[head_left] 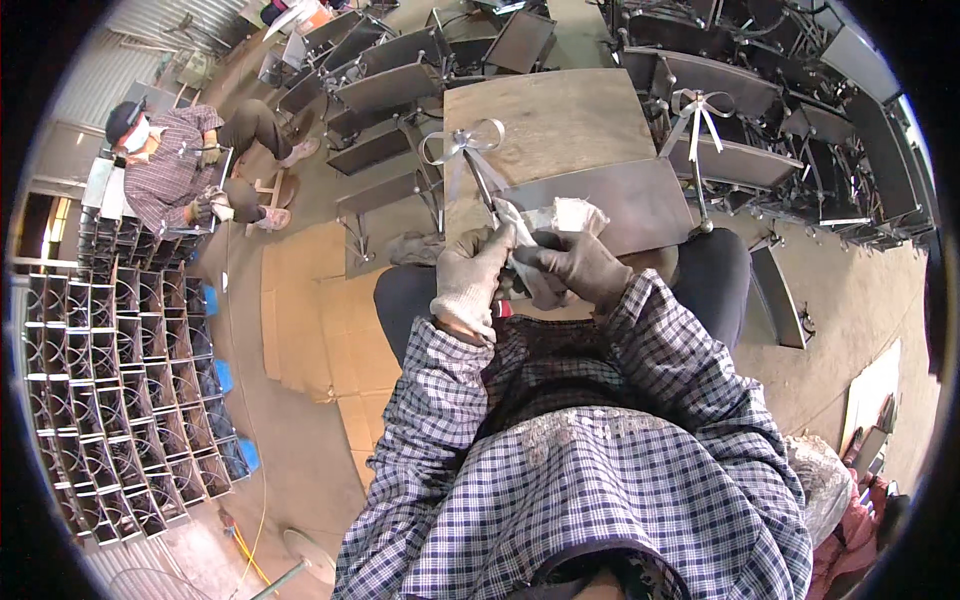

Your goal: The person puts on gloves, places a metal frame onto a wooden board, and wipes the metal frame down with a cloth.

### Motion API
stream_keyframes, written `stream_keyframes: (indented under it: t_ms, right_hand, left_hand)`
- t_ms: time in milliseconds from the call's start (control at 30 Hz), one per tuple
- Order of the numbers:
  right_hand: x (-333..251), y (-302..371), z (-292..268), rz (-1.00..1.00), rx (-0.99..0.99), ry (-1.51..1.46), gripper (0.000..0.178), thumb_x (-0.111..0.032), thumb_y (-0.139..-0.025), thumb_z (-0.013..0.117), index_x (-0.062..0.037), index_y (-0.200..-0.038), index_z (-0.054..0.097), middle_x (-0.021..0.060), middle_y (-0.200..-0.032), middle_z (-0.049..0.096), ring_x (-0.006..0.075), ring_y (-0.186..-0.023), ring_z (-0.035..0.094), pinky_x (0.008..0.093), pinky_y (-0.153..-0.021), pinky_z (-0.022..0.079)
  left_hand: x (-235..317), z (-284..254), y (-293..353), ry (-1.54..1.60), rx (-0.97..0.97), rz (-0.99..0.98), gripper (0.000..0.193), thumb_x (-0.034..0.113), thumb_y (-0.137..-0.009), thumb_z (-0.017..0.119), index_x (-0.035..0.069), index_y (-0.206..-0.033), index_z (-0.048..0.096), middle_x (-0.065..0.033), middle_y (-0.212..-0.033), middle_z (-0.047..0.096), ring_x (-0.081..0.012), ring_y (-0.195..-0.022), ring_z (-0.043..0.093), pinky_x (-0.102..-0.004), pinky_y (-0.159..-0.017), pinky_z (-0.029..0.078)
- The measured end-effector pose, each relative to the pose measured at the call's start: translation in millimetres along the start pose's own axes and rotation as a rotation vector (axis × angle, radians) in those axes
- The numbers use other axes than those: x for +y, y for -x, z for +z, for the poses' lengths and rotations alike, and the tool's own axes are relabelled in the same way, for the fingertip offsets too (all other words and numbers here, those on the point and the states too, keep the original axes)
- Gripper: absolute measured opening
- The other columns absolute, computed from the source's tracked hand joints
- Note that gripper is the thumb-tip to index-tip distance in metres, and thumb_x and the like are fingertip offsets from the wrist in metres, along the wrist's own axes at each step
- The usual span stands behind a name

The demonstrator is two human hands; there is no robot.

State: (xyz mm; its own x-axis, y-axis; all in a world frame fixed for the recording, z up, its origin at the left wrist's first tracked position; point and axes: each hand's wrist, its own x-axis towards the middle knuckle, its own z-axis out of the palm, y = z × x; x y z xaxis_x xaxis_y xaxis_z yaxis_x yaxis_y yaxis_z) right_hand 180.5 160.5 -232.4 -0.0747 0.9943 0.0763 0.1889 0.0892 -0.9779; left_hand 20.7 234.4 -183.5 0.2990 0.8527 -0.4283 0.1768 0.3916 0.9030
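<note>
Both my hands wear grey work gloves and meet above my lap. My left hand [470,278] is closed on a pale grey rag [540,280], by the lower end of a thin metal leg that runs up to a ribbon-like metal bow [466,150]. My right hand [582,266] pinches the same rag from the other side. A dark flat metal panel [625,205] lies in front of me, with a second metal bow [697,112] on a leg at its right end. Just beyond my right hand, a crumpled whitish block [578,215] rests on the panel. My fingertips are partly hidden in the cloth.
A wooden board [550,115] supports the panel. Similar metal pieces [385,90] crowd the floor ahead and to the right. At left, a seated co-worker [165,165] handles a metal piece behind a large stack of frames [120,390]. Cardboard [320,310] covers the floor nearby.
</note>
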Motion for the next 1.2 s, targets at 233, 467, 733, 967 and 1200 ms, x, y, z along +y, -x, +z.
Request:
stream_keyframes:
  t_ms: [233, 467, 733, 967, 1200]
  right_hand:
    - [-9, -26, -29, 0.398, 0.144, 0.197, 0.045, -0.038, -0.081, 0.070, -0.0128, -0.119, 0.066, 0.0165, -0.099, 0.071, 0.0295, -0.085, 0.070, 0.0361, -0.078, 0.054]
    - [14, -58, -70, 0.345, 0.290, 0.705, 0.025, -0.016, -0.079, 0.066, -0.0131, -0.104, 0.071, 0.0163, -0.098, 0.070, 0.0337, -0.097, 0.067, 0.0434, -0.084, 0.053]
    - [47, -52, -56, 0.406, 0.320, 0.837, 0.032, -0.016, -0.076, 0.069, -0.0115, -0.108, 0.070, 0.0150, -0.109, 0.069, 0.0332, -0.106, 0.064, 0.0414, -0.091, 0.052]
    - [-16, 1, -5, 0.237, 0.106, 0.849, 0.028, -0.023, -0.088, 0.063, -0.0080, -0.112, 0.066, 0.0169, -0.110, 0.066, 0.0324, -0.109, 0.060, 0.0385, -0.096, 0.047]
    - [5, 28, 47, 0.504, 0.419, -0.315, 0.040, -0.017, -0.091, 0.065, -0.0003, -0.126, 0.059, 0.0174, -0.115, 0.067, 0.0225, -0.105, 0.065, 0.0323, -0.092, 0.050]
  left_hand:
    - [-11, -19, -11, 0.186, 0.055, 0.054, 0.014, 0.014, -0.087, 0.068, 0.001, -0.086, 0.064, -0.0023, -0.072, 0.058, -0.0104, -0.054, 0.050, -0.0265, -0.047, 0.040]
    - [-16, -11, -31, 0.032, 0.190, 0.073, 0.006, 0.009, -0.085, 0.070, 0.003, -0.086, 0.069, 0.0023, -0.063, 0.057, -0.0061, -0.046, 0.042, -0.0230, -0.044, 0.034]
    - [-38, -19, -42, 0.195, 0.098, 0.069, 0.003, 0.008, -0.087, 0.066, 0.006, -0.084, 0.067, 0.0025, -0.067, 0.059, -0.0057, -0.048, 0.045, -0.0215, -0.044, 0.035]
    - [-52, -42, -39, 0.282, 0.158, 0.097, 0.017, -0.002, -0.084, 0.056, 0.000, -0.096, 0.068, -0.0054, -0.087, 0.067, -0.0127, -0.073, 0.062, -0.0253, -0.066, 0.051]
    - [-38, -31, -4, 0.333, -0.034, 0.109, 0.017, 0.012, -0.092, 0.064, -0.001, -0.103, 0.065, -0.0068, -0.093, 0.068, -0.0157, -0.076, 0.065, -0.0281, -0.067, 0.054]
